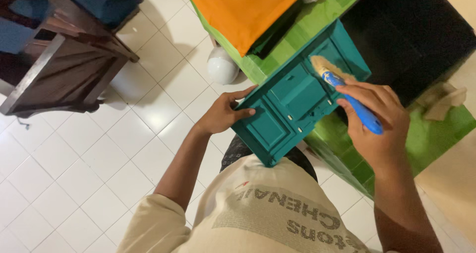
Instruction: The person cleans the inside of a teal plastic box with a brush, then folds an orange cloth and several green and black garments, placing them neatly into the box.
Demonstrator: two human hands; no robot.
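green table [436,134] with the teal panelled wooden piece [292,102] lying on its edge | left hand [223,115] clamped on the near side | right hand [379,124] fisted round blue brush [347,92], bristles on the far panel | mid-brushing, next stroke wants steady bracing

Floor [99,149] under you: glossy white square tiles, grey grout, soft light glare. Far out past your left hand, a dark wooden chair frame [59,64] stands on the tiles. Ahead of that hand, a white dome-shaped object [221,66] sits on the floor beside a green cloth-covered table [436,139]. An orange cloth [243,10] drapes its far end. Beyond your right hand, a black block [411,30].
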